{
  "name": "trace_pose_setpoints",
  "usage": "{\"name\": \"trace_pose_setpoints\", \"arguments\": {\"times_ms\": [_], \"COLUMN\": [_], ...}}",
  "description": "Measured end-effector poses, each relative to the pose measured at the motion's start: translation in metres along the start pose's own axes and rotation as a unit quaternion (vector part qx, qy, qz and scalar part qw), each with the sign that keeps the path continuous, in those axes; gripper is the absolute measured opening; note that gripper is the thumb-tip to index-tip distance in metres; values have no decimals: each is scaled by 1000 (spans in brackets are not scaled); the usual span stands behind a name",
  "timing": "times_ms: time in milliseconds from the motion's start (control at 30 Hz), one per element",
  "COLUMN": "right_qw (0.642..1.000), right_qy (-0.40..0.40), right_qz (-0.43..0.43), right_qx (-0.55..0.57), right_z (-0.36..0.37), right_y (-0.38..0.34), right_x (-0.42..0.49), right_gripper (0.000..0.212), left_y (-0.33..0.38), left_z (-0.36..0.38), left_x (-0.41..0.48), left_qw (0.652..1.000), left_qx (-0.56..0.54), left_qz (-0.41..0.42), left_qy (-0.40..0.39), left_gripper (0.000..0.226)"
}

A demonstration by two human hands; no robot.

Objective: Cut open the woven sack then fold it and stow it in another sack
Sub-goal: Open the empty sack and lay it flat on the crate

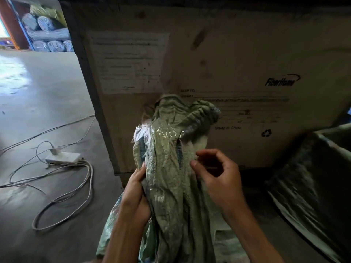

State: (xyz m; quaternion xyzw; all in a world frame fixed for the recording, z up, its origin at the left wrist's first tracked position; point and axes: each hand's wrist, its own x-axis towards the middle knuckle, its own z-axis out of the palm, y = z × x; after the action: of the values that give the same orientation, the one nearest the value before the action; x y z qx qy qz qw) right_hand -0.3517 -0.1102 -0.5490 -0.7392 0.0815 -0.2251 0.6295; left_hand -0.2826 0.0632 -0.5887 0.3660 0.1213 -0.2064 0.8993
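1. Clamped round the bunched woven sack [176,186], the left hand [135,190] has its fingers curled into the cloth at the bundle's 8 o'clock, forearm rising from 6 o'clock.
2. The right hand [218,173] sits at the bundle's 3 o'clock, fingers half curled, thumb tip against the weave. Whether it actually pinches a fold, I cannot tell.
3. The sack stands crumpled mid-view, its top flopped toward the big carton [237,54].
4. With only one sure hold, the slick weave could slide out and the bundle sag open.
5. Clear tape [161,131] across the top (shiny, wrinkled) may snag folds, leaving a lump too bulky for the second sack [313,177] at 4 o'clock.
6. A trailing end could catch the floor cables [66,186] at 8 o'clock.
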Motion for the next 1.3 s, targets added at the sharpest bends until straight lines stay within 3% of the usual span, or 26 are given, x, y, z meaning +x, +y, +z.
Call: {"name": "trace_pose_setpoints", "arguments": {"times_ms": [67, 133, 267, 400, 600, 733, 867, 967, 1100, 1200, 1300], "right_qw": [996, 994, 997, 987, 952, 975, 984, 988, 984, 980, 970], "right_qy": [-10, -49, 4, 78, 150, 166, 102, 28, -38, -72, -123], "right_qz": [33, 57, 35, 62, 28, 125, 121, 119, 118, 122, 136], "right_qx": [-79, -78, -74, -128, -264, -75, -81, -92, -130, -139, -160], "right_z": [1, 4, -3, -29, -60, -80, -55, -35, -22, -21, -18], "right_y": [9, 16, 16, 10, 6, -3, -1, 1, 9, 19, 33], "right_x": [-1, -1, 7, 22, 26, 30, 18, 14, 18, 24, 30], "right_gripper": [54, 62, 38, 34, 26, 29, 29, 47, 71, 77, 75], "left_y": [-1, -5, -12, -1, 3, 31, 24, 11, 6, -1, -11], "left_z": [-1, 3, 9, -5, -34, -53, -38, -21, -18, -27, -28], "left_x": [1, -1, 2, 7, 18, 14, 5, -8, -14, -7, -1], "left_qw": [999, 998, 994, 967, 921, 942, 962, 944, 920, 890, 852], "left_qx": [-18, -26, 59, 151, 218, 166, 205, 317, 385, 446, 513], "left_qz": [-26, -30, 92, 187, 269, 208, 115, 73, 54, 44, 32], "left_qy": [-25, -45, 15, 86, 179, 204, 141, 49, -47, -84, -100], "left_gripper": [52, 55, 26, 24, 31, 35, 27, 46, 89, 126, 142]}}
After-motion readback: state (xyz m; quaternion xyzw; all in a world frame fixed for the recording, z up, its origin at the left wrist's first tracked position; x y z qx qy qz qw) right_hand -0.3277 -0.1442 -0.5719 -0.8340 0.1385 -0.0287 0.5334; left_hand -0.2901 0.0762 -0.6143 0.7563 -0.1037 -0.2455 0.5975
